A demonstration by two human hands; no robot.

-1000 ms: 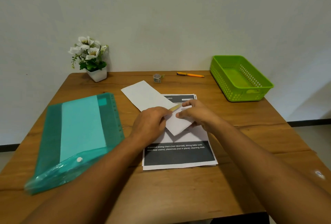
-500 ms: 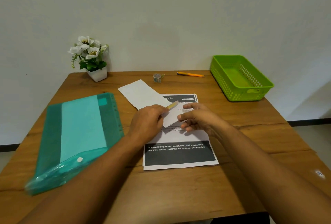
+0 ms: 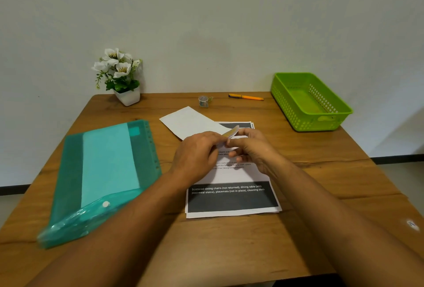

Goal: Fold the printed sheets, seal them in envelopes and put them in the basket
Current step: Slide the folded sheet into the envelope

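Both hands' grips pinched the envelope [image 3: 197, 123] flap: left hand [image 3: 195, 158] beside right hand [image 3: 252, 149], above the printed sheets [image 3: 231, 197] on the bench [image 3: 229, 252]. Sealing well probably meant pressing the flap flat, corner to corner. The basket [image 3: 307, 123] sat well apart.

A white envelope [image 3: 191, 121] lies slanted just beyond the left hand [image 3: 197, 158], its flap [image 3: 231, 131] raised between both hands. Printed sheets [image 3: 231, 199] lie stacked beneath them. The green basket [image 3: 309, 103] sits empty, well beyond the right hand [image 3: 254, 149].
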